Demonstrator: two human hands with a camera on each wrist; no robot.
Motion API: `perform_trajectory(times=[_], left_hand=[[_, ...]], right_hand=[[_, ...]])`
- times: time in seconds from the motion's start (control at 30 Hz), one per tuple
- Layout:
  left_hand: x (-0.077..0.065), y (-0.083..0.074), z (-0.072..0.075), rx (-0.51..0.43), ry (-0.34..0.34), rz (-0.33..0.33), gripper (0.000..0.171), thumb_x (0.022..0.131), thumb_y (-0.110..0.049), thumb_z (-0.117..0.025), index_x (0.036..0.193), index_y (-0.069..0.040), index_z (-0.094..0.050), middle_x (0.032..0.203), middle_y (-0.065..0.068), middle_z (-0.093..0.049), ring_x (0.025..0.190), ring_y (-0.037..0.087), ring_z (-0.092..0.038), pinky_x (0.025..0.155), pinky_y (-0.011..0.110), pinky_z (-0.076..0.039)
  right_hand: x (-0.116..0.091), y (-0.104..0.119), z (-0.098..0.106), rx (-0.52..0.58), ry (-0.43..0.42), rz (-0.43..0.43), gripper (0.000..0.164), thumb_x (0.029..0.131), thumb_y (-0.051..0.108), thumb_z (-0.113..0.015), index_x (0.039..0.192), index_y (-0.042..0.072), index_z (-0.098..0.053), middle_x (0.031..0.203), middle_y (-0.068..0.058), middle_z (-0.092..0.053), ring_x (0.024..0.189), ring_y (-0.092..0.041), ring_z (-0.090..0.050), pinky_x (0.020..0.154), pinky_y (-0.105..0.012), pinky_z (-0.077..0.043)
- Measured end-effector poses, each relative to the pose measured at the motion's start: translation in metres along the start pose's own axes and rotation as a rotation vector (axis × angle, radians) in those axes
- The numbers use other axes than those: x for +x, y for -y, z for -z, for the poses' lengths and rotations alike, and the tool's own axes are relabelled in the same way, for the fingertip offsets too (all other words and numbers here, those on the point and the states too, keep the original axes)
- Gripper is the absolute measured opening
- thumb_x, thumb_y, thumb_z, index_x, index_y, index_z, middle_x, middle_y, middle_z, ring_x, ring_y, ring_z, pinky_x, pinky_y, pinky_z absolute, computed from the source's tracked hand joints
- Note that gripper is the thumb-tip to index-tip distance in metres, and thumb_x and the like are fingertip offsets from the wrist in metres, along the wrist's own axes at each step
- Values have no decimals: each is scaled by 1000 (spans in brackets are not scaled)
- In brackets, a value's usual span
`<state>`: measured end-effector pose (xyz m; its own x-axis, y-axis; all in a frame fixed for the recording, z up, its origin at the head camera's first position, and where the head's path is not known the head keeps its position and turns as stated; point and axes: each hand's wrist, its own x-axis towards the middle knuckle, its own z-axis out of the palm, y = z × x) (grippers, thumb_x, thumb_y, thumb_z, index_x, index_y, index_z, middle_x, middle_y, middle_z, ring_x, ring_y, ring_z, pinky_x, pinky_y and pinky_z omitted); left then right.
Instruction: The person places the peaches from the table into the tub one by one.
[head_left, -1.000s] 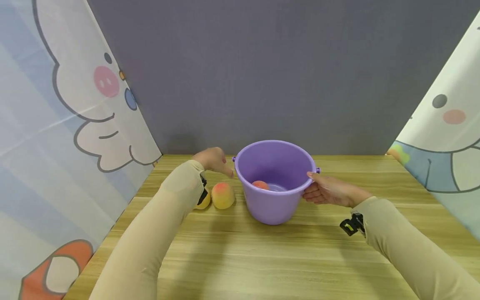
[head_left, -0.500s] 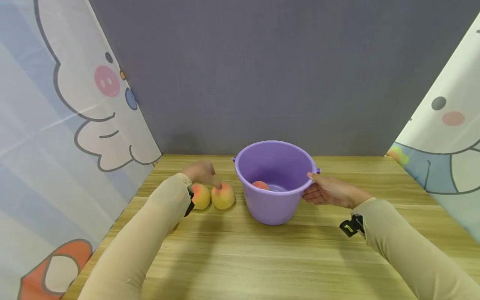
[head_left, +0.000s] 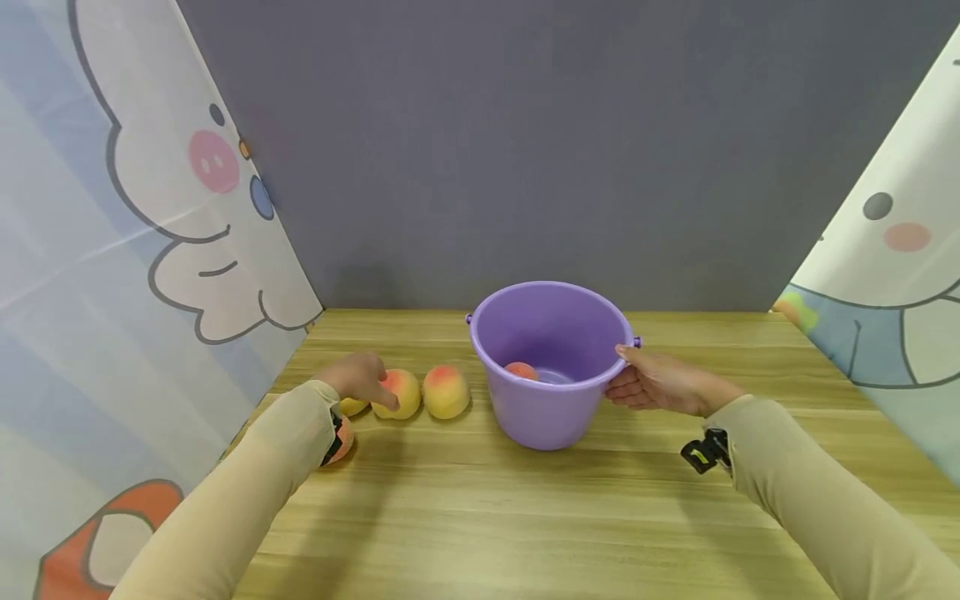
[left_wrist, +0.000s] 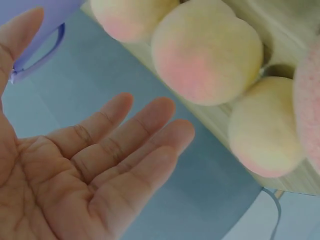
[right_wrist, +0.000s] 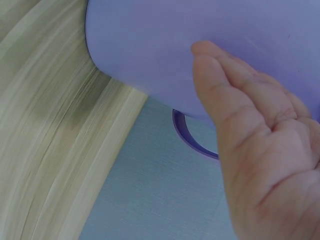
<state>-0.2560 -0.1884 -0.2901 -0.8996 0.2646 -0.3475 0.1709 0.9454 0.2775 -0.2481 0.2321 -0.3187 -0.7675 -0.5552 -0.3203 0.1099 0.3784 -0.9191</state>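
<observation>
Orange and rough-skinned, a round fruit (head_left: 347,438) has come into sight at the left, partly hidden by the wrist, as the left hand (head_left: 356,377) has shifted leftward. The left hand hangs by the row of fruit, fingers loosely extended, thumb apart, nothing held; whether it touches any piece cannot be told. This suggests a reaching stage, with the row's left end within range. Rightward follow a partly covered yellow fruit (head_left: 353,407), the middle peach (head_left: 408,388) and the right peach (head_left: 446,392), just beside the purple bucket (head_left: 540,417). Upright on the wooden table (head_left: 480,517), the bucket contains a reddish fruit (head_left: 521,370), near and left inside. At the far right, the right hand (head_left: 663,383) hooks its thumb over the rim, fingers against the outer wall, apparently steadying it. Compared with one second earlier, the left hand has left the bucket's left rim; bucket and right hand are unchanged.
</observation>
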Motion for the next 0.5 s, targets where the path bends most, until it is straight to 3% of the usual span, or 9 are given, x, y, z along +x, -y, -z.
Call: perform_trajectory(times=[0.27,0.4,0.5], left_hand=[[-7,18,-5,4,-27,17,54,79,-25,-74,111,15,-56,103,22,-60,82,29,-57,72,38,-47],[-14,27,-8,31,-41,39,59,78,-27,-74,114,17,-56,116,30,-58,107,44,-56,87,48,-49],[-20,35,-9,35,-29,46,60,77,-25,-73,113,19,-56,116,32,-57,107,45,-56,87,49,-49]], right_hand=[[0,0,1,-7,0,6,79,104,45,-13,133,-28,-21,137,-42,-32,130,-53,-29,107,-58,-24],[0,0,0,-7,0,7,79,104,45,-13,133,-28,-21,137,-42,-32,130,-52,-30,107,-58,-24],[0,-1,0,-3,1,8,79,104,45,-14,133,-28,-22,136,-42,-33,130,-53,-29,107,-58,-24]])
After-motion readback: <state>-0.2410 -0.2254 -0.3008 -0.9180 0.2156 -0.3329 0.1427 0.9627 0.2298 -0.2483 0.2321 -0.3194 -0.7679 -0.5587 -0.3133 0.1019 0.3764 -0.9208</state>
